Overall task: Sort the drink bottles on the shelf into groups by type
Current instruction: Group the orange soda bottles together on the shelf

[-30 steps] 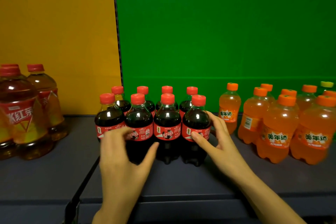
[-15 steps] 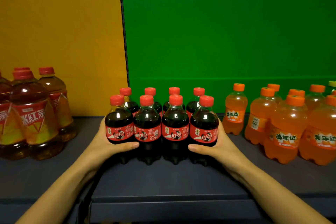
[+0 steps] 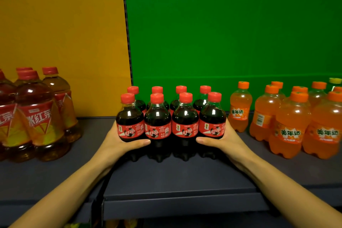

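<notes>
Cola bottles [image 3: 171,126], eight with red caps, stand upright in two rows of four on the middle of the shelf [image 3: 175,183], in front of the green back panel [image 3: 222,33]. The left hand [image 3: 118,142] clasps the left end of the block and the right hand [image 3: 224,140] clasps the right end. Each thumb lies across the front of an outer front-row bottle, just below its label. The fingers run out of sight behind the outer bottles, so they probably wrap round the sides. The hands are apart, with the whole block squeezed between them.

The block's long axis runs left to right, straight ahead of the person, and the hands are equally near, one at each end. Tea bottles [image 3: 37,116] stand well apart to the left, before the yellow panel [image 3: 61,33]. Orange soda bottles [image 3: 288,126] stand near on the right, the closest just beside the block's right end. By the look of it, the colas are being squared up as one group. Any sideways slide has more room to the left than to the right. A yellow-capped bottle [image 3: 335,80] shows at the far right edge, its type unclear.
</notes>
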Demonstrator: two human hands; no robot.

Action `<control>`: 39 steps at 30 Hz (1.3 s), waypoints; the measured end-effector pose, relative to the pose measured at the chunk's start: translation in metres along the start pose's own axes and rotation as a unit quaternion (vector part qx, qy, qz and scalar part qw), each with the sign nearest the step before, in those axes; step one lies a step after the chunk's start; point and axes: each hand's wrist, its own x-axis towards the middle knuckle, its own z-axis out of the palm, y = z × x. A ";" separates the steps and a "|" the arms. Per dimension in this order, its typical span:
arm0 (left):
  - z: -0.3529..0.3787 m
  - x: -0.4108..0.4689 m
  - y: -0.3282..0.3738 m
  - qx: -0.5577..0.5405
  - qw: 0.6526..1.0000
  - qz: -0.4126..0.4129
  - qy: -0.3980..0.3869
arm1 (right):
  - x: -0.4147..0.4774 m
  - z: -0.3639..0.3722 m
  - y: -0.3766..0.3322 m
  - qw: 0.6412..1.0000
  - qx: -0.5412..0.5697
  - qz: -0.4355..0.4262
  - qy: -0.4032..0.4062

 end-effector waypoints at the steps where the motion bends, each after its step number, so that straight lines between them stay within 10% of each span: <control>1: 0.000 0.001 0.000 0.001 1.000 0.002 -0.002 | 0.000 0.000 0.000 1.000 0.001 0.001 -0.001; 13: 0.002 -0.010 0.014 0.022 0.997 0.045 0.061 | -0.012 -0.002 -0.015 0.999 -0.047 0.017 0.023; 21: 0.032 -0.027 0.051 0.181 0.912 0.317 0.187 | -0.029 -0.057 -0.058 0.975 -0.184 -0.066 0.103; 26: 0.090 -0.030 0.087 0.194 0.892 0.388 0.129 | -0.018 -0.116 -0.094 0.925 -0.331 -0.145 0.120; 34: 0.222 -0.016 0.096 0.075 0.954 0.286 -0.053 | 0.025 -0.179 -0.122 0.836 -0.540 -0.101 0.013; 39: 0.281 0.027 0.069 0.062 0.985 0.161 0.015 | 0.052 -0.193 -0.117 0.788 -0.605 0.012 -0.111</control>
